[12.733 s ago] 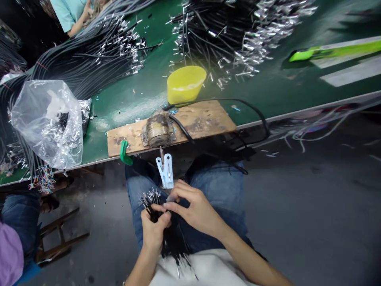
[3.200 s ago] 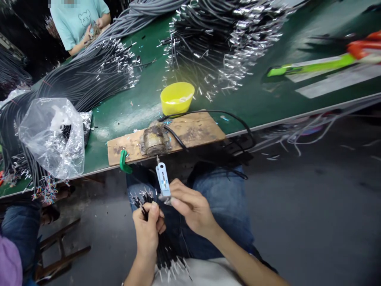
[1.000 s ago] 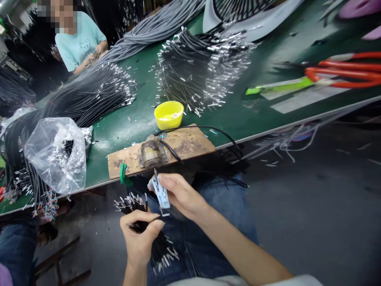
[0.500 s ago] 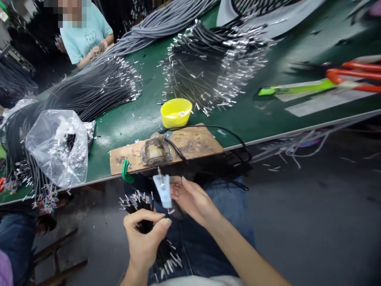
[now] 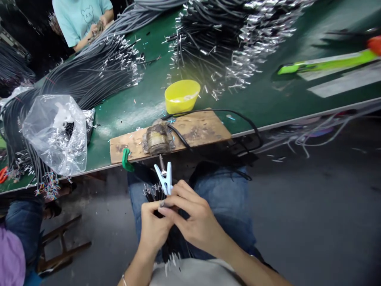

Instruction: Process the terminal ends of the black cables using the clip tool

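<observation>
My left hand (image 5: pixel 154 228) is closed around a bundle of black cables (image 5: pixel 171 248), their pale stripped ends showing above and below the fist. Fingertips of my right hand (image 5: pixel 198 218) pinch at the end of one black cable, right against my left thumb and forefinger; the tip itself is mostly hidden. Just beyond the fingers, a light-blue clothespin (image 5: pixel 166 180) sits on the metal shaft of a small grimy motor (image 5: pixel 157 138). The motor rests on a wooden board (image 5: pixel 199 129) at the table edge.
A yellow bowl (image 5: pixel 180 97) stands behind the board, and a green clamp (image 5: pixel 127 159) grips its left end. Cable piles (image 5: pixel 208 43) cover the green table (image 5: pixel 125 115). A clear plastic bag (image 5: pixel 56 135) lies left. At far right is a lime-green cutter (image 5: pixel 324 63). Another person (image 5: pixel 85 24) sits across.
My right hand has moved left from beside the clothespin to meet my left hand at the cable end. The clothespin, blurred before, now shows sharply. The view has shifted slightly downward.
</observation>
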Action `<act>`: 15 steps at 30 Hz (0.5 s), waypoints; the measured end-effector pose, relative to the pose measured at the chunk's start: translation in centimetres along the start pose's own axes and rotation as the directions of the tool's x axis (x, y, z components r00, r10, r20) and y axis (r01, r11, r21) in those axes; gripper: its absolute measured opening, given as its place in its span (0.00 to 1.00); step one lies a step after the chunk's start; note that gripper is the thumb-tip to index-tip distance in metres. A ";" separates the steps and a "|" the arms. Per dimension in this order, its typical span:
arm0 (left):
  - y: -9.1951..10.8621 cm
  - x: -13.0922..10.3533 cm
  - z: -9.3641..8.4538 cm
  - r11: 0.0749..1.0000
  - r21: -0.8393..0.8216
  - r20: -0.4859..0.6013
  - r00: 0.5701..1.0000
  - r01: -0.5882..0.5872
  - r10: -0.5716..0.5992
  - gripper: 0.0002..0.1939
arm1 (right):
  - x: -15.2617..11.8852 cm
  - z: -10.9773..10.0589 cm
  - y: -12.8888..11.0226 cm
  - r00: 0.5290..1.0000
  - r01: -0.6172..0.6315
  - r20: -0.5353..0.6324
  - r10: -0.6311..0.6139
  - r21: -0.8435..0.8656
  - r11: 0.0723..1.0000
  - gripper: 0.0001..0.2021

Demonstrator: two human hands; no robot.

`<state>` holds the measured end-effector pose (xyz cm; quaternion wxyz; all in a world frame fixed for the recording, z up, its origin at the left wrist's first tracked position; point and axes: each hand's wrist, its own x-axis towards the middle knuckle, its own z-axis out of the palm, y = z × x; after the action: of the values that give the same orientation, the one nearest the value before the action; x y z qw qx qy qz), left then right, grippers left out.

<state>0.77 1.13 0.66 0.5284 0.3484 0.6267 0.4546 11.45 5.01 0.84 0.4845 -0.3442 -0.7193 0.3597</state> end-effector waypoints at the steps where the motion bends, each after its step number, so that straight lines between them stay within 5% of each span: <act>1: -0.1 0.1 -0.1 1.000 -0.024 -0.007 1.000 0.011 -0.012 0.06 | 0.0 -0.1 0.2 1.000 -0.012 -0.028 0.013 0.021 1.000 0.09; 6: -1.9 0.1 -0.6 0.970 -0.215 0.005 0.993 0.115 -0.117 0.07 | 0.0 -0.5 1.3 0.979 -0.123 -0.152 0.138 0.105 0.987 0.11; 12: -2.8 0.3 0.2 0.871 -0.446 0.091 0.978 0.207 -0.186 0.11 | -0.5 1.7 1.9 0.911 -0.191 -0.303 0.281 0.294 0.937 0.11; 15: -2.4 0.3 0.5 0.835 -0.511 0.081 0.978 0.206 -0.192 0.13 | -1.0 2.6 2.0 0.871 -0.251 -0.256 0.420 0.503 0.827 0.08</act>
<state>1.29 0.70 -1.70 0.6551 0.1328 0.5076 0.5437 9.60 4.70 -2.03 0.6008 -0.4037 -0.4419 0.5299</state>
